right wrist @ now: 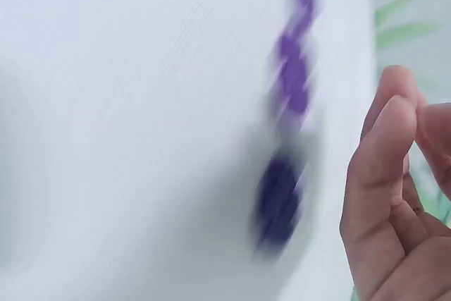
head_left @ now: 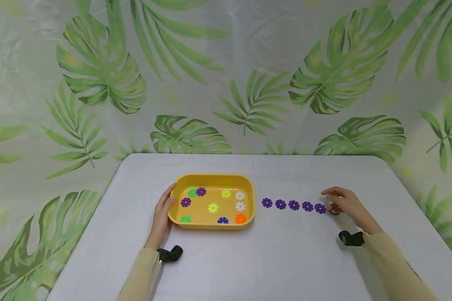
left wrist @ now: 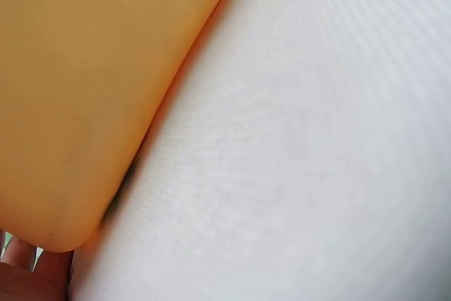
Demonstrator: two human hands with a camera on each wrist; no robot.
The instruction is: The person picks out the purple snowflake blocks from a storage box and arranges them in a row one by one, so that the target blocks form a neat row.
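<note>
My left hand (head_left: 160, 217) holds a yellow plastic tray (head_left: 211, 227) by its left side, its fingers along the outer wall. Part of that hand (left wrist: 35, 276) shows past the tray's corner in the left wrist view. Several purple snowflake discs (head_left: 294, 205) lie in a row to the right of the tray. Beside the rightmost purple disc (head_left: 320, 208), my right hand (head_left: 348, 207) hovers with loosely bent fingers. No disc shows between its fingers (right wrist: 377, 174) in the right wrist view, where the row is blurred.
Inside the tray lie several more snowflake discs, among them yellow-green (head_left: 212, 208), white (head_left: 240, 195), orange (head_left: 240, 218), blue (head_left: 223, 220), green (head_left: 185, 219) and purple (head_left: 186, 202). A white cloth covers the table (head_left: 248, 267). Behind it hangs a leaf-print curtain (head_left: 196, 83).
</note>
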